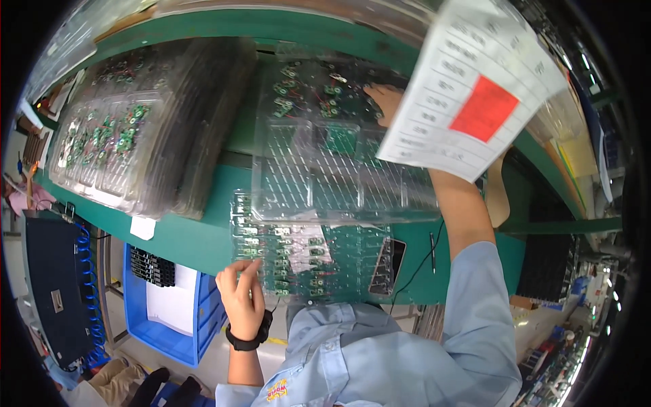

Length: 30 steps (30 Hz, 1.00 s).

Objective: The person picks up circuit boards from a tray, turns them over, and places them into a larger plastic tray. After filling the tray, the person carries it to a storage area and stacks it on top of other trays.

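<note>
- Closest to the camera, a white paper sheet (468,88) stands before the right forearm and hides part of the hand.
- Right hand (385,102) reaches over the far end of a clear compartmented tray (285,183), fingers bent beside loose circuit boards (288,88); whether it grips one, I cannot tell.
- Left hand (243,298), wearing a black wristband (247,339), has its fingers half curled at the near-left corner of a slotted tray (356,271); touching or pinching, I cannot tell.
- That slotted tray lies right of the left hand, its long axis running left to right; the left hand is nearer to it, the right nearer to the loose boards.
- Phone (388,268) and pen (432,252) lie to its right on the green worktop (210,234); stacked trays (193,129) stand far left.
- Print: blurred rows and a red square on the sheet; a small coloured emblem (277,390) on the blue shirt (380,359).
</note>
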### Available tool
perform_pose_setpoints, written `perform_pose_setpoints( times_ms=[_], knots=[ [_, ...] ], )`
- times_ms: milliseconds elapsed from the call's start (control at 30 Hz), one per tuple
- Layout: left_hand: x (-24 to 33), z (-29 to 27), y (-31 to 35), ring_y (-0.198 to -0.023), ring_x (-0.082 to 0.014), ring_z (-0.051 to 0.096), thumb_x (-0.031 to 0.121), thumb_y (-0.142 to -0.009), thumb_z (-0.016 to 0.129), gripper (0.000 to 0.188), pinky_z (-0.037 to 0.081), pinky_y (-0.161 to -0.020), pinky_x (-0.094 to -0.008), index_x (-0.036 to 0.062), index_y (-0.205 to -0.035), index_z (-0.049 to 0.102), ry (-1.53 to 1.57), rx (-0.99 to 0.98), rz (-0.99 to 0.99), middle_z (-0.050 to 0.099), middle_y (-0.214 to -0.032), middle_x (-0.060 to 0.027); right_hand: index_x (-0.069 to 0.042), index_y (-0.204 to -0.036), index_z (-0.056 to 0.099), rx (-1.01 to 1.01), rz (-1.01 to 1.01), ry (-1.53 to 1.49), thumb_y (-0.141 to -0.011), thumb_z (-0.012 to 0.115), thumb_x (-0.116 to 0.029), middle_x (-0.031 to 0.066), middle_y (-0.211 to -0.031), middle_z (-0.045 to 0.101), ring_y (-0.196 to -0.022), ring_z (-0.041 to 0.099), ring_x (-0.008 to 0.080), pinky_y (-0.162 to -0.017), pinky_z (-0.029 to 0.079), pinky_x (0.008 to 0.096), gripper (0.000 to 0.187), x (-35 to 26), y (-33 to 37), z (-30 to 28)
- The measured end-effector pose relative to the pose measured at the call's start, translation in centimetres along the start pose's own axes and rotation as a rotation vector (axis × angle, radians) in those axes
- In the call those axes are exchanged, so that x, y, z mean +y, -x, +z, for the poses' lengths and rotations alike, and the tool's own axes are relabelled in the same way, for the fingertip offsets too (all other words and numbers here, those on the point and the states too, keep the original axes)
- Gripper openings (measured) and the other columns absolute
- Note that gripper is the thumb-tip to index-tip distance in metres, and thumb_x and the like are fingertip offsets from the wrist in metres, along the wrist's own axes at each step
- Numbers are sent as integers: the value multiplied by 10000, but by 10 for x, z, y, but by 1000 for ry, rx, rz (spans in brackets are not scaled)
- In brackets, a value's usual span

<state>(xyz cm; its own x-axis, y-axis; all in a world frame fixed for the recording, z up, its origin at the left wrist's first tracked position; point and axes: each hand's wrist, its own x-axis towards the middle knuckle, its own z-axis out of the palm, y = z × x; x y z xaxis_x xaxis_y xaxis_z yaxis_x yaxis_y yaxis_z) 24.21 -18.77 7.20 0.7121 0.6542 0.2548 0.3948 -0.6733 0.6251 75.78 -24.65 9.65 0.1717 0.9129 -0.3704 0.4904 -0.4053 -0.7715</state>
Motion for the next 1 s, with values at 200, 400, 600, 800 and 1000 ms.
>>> perform_pose_setpoints(
  times_ms=[200, 400, 600, 800, 1000],
  knots=[
    [-33, -13, 35, -877, -293, 526, -103, -765, 558, 310, 414, -798, -360, 22, -1036, 643, -10, 50, -177, 580, -941, -126, -65, -1279, 455, 271, 57, 762, -709, 656, -84, 154, -1183, 546, -1059, 562, 333, -870, 484, 398, 605, -22, -38, 44],
    [-39, -3, 27, -833, -277, 536, -90, -737, 572, 326, 421, -759, -365, 47, -1021, 655, 87, 67, -132, 605, -889, -89, -43, -1144, 523, 520, 150, 1011, -702, 656, -70, 141, -1074, 579, -925, 605, 325, -805, 504, 392, 462, 4, -43, 43],
    [-35, -10, 7, -823, -285, 560, -116, -767, 555, 291, 445, -744, -349, 12, -1014, 642, 142, -20, -57, 608, -885, -124, -29, -1069, 572, 685, 125, 440, -748, 680, -70, 100, -987, 602, -867, 624, 253, -732, 533, 317, 341, -18, 3, 38],
    [-4, 2, -18, -818, -272, 593, -92, -781, 576, 264, 470, -744, -337, -1, -1021, 635, 374, -116, -19, 612, -896, -132, -1, -1045, 569, 686, -243, -545, -825, 629, 26, 63, -1005, 575, -852, 616, 148, -721, 554, 265, 229, -10, 113, 101],
    [56, 31, -27, -821, -304, 625, 10, -805, 661, 307, 501, -703, -366, -4, -1105, 596, 712, -239, -7, 609, -930, -143, -31, -1005, 536, 312, 36, -973, -866, 588, 10, 54, -1049, 564, -906, 604, 132, -757, 543, 280, 154, -104, 150, 243]
  ],
)
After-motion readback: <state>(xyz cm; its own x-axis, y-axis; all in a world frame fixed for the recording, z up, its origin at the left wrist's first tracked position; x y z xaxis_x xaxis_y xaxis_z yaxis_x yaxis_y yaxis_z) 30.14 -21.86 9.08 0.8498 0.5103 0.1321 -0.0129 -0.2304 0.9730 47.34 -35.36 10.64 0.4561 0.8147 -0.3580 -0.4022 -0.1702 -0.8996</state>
